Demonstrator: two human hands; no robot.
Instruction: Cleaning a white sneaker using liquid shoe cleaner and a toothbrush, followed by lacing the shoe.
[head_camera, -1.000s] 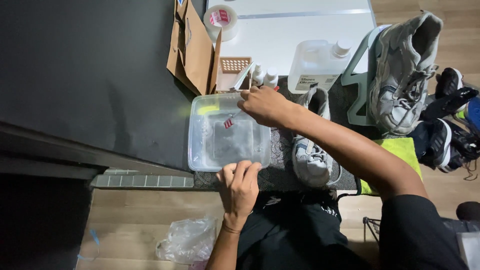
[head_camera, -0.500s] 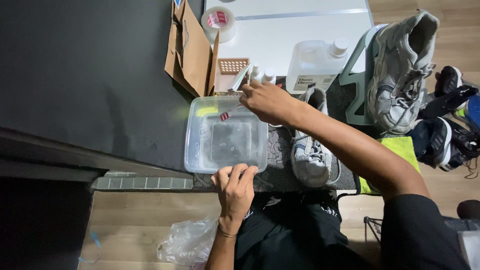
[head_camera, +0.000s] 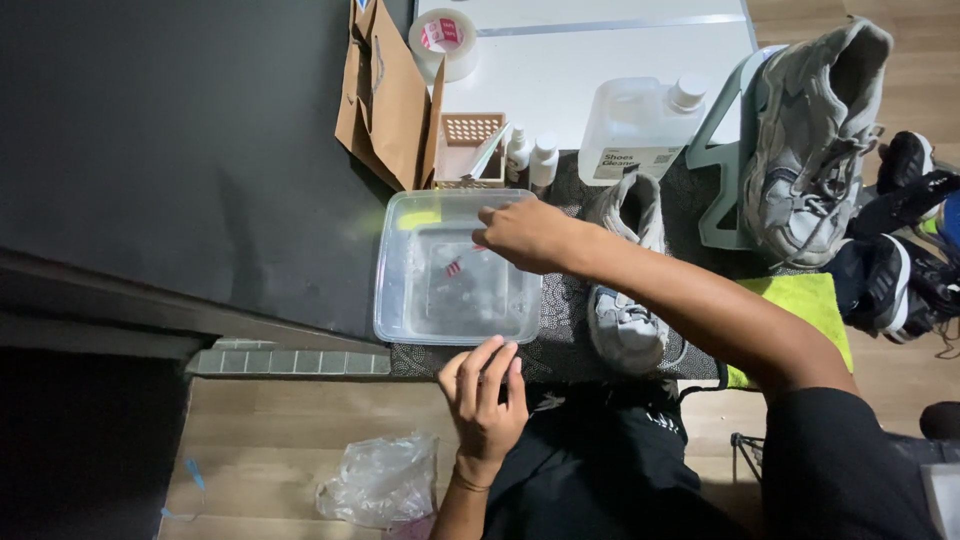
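Translucent plastic tub on speckled mat, beside grey sneaker. Right hand over tub, perhaps pinching red-striped brush; left hand loose, touching rim. White-labelled jug behind.

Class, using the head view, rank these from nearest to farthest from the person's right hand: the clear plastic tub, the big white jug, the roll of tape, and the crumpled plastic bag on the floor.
1. clear plastic tub: directly under the right hand.
2. big white jug: behind it, up on the right.
3. roll of tape: far end of the white table, top centre.
4. crumpled plastic bag: on the floor, bottom left.
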